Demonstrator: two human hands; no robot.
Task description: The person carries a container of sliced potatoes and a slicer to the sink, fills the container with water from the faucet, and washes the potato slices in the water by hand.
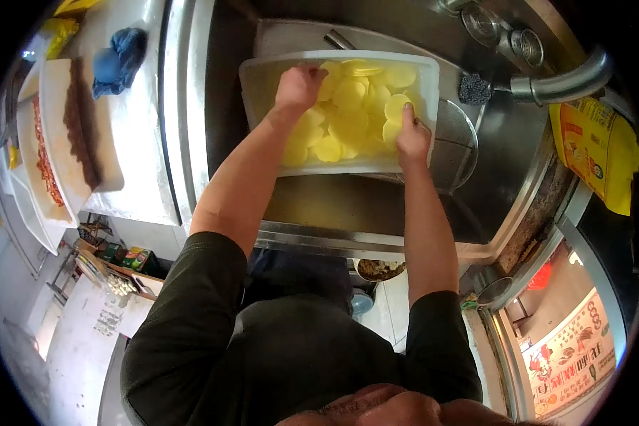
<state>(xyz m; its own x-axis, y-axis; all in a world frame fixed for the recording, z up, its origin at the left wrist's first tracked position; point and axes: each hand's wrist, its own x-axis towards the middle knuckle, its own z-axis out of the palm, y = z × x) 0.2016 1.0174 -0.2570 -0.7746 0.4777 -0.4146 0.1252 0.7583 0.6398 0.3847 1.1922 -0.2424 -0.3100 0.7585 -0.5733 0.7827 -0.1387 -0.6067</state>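
A white rectangular tub [337, 170] stands in the metal sink, holding many thin round yellow slices [348, 119] in liquid. Over the tub's upper left part is my left hand [299, 86], its fingers pinched together at the edge of a yellow slice. My right hand [413, 136] is at the tub's right side, with thumb and fingers closed on another yellow slice [397, 108]. The lower fingers of both hands are partly hidden.
A round wire strainer [476, 153] lies right of the tub, beneath a metal faucet [571, 86] and a dark scrubber [474, 89]. A yellow packet [598, 150] sits at the right edge. On the left counter are a blue cloth [129, 60] and white trays [69, 206].
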